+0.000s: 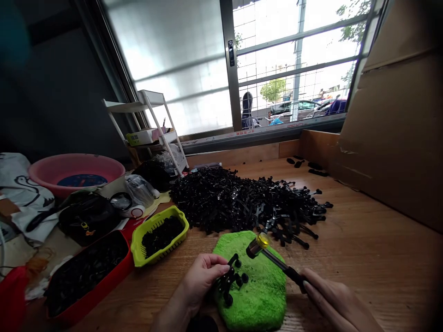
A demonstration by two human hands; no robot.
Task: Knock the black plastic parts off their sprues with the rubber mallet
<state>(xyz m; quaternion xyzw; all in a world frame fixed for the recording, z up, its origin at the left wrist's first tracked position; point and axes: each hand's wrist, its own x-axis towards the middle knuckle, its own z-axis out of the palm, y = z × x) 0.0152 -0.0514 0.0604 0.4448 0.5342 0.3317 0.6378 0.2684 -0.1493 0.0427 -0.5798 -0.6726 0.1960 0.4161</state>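
My left hand (204, 279) pinches a black part with round knobs (231, 279) at the left side of a fuzzy green pad (259, 295). In my right hand (328, 293) is the black handle of a small hammer (277, 262), its head with a yellow face and a dark face held over the upper part of the pad. The hammer head and the black part are apart. Beyond the pad lies a big heap of black parts (238, 198) on the wooden table (346, 235).
Left of the pad are a yellow-green basket (138, 258) and a red bin (100, 293), both holding black pieces. Farther left are a pink basin (44, 173) and a black bag (90, 216). A white rack (152, 99) stands behind; cardboard (398, 138) leans at right.
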